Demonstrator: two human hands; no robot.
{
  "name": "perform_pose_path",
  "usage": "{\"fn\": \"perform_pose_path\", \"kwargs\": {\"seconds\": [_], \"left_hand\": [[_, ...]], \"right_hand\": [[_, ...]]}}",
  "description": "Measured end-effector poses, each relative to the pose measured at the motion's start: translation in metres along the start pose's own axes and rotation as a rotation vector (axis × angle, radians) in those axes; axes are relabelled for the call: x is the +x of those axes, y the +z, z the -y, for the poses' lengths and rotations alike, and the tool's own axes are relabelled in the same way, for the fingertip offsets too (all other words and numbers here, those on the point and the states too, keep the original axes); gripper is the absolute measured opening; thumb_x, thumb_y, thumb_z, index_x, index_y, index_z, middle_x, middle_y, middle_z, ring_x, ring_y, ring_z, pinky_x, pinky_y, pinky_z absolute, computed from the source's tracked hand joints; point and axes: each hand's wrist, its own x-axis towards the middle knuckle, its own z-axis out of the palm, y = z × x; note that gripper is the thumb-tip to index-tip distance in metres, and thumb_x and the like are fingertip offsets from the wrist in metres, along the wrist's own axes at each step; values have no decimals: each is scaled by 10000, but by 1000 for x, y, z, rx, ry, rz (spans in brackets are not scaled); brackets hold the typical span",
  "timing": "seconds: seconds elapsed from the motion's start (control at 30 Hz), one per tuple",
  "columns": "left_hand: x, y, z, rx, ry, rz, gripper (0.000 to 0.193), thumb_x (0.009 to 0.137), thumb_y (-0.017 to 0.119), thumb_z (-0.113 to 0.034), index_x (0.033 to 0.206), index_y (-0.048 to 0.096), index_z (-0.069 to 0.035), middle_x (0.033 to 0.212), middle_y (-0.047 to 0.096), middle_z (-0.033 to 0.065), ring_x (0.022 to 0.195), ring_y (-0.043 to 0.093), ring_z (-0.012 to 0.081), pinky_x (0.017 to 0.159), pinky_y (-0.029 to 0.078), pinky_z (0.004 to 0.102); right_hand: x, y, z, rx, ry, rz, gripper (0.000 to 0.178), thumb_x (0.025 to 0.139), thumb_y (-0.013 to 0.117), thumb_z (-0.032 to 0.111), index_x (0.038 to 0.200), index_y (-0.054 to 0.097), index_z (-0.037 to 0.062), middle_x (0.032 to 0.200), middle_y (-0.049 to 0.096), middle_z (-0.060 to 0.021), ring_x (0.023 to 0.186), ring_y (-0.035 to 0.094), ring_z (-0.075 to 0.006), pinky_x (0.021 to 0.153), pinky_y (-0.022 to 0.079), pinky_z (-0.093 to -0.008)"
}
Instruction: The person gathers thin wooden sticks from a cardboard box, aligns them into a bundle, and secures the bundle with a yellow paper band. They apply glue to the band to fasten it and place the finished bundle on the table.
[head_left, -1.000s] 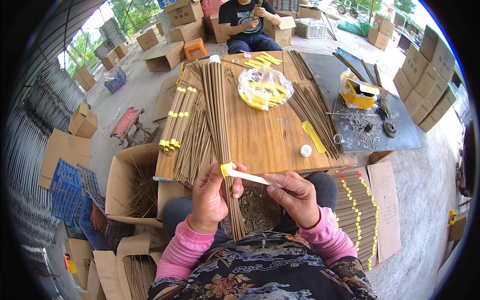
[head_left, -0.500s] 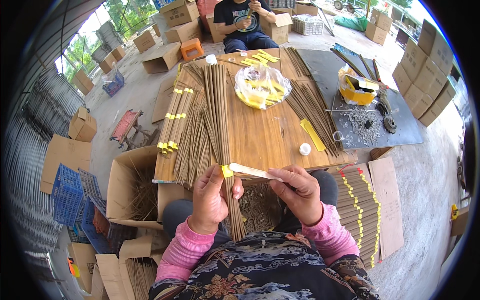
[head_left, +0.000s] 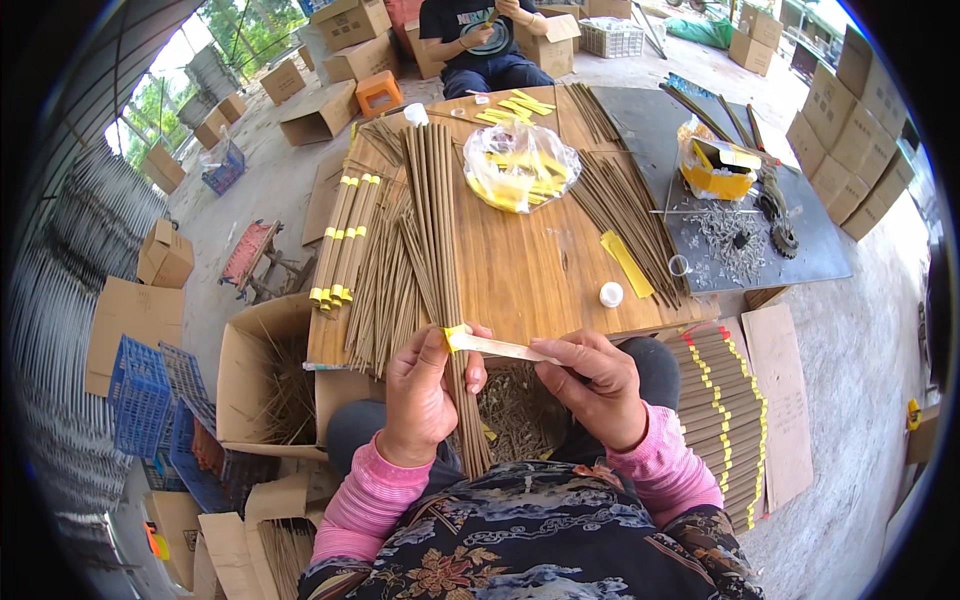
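My left hand (head_left: 415, 395) is closed around a bundle of thin brown incense sticks (head_left: 432, 220), which stands out over the table's near edge. A yellow paper band (head_left: 452, 337) wraps the bundle at the thumb. Between the thumb and fingers of my right hand (head_left: 598, 388) is a flat, pale spatula-like stick (head_left: 508, 349), its far tip touching the band. Left of the bundle lie loose incense sticks (head_left: 385, 295) and several finished bundles (head_left: 343, 250) with yellow bands. A small round white pot (head_left: 611, 294) and a yellow paper strip (head_left: 626, 266) lie to the right.
On the wooden table (head_left: 530, 270) sits a clear plastic bag (head_left: 520, 165) of yellow strips. A dark side table (head_left: 815, 255) holds a yellow box (head_left: 720, 170) and grey scraps. Banded bundles (head_left: 722, 410) lie low at right; an open carton (head_left: 262, 385) stands left. A person (head_left: 485, 40) sits opposite.
The flat stick's tip has shifted slightly left, further onto the yellow band. Both hands keep their hold, and the whole view has shifted slightly.
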Motion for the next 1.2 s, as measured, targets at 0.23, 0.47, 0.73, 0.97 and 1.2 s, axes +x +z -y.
{"fn": "perform_pose_path", "kwargs": {"seconds": [0.23,0.47,0.73,0.97,1.2], "left_hand": [[1,-5,2,84,35,-28,303,917,443,-261,978,553,15,988,549,216,631,493,165,530,419,271],[2,-5,4,90,65,-11,287,917,446,-247,993,550,10,988,551,212,636,500,168,535,422,271],[0,-4,4,101,56,-19,281,917,446,-245,986,559,4,983,562,194,628,492,161,528,417,273],[0,-10,1,57,29,-32,291,915,450,-252,999,561,4,975,571,175,619,488,141,516,398,248],[4,-10,7,81,6,-48,275,901,482,-255,937,560,7,963,576,180,606,513,150,497,411,253]], "right_hand": [[-4,-3,-7,-9,-2,-19,270,752,632,-18,1018,616,24,732,555,-71,606,532,-137,527,420,-232],[-4,-4,-5,-35,24,0,270,750,636,-12,1017,616,25,731,554,-74,602,533,-143,526,421,-233],[-1,-2,-2,-32,7,-5,256,748,635,-12,1001,618,24,730,561,-80,604,542,-147,533,426,-238],[-2,-23,-33,-129,157,-226,189,762,640,34,949,620,16,750,569,-69,635,554,-124,578,440,-221],[-19,-57,-151,-390,362,-526,155,765,642,118,874,631,8,760,563,-99,681,562,-189,625,442,-275]]}}
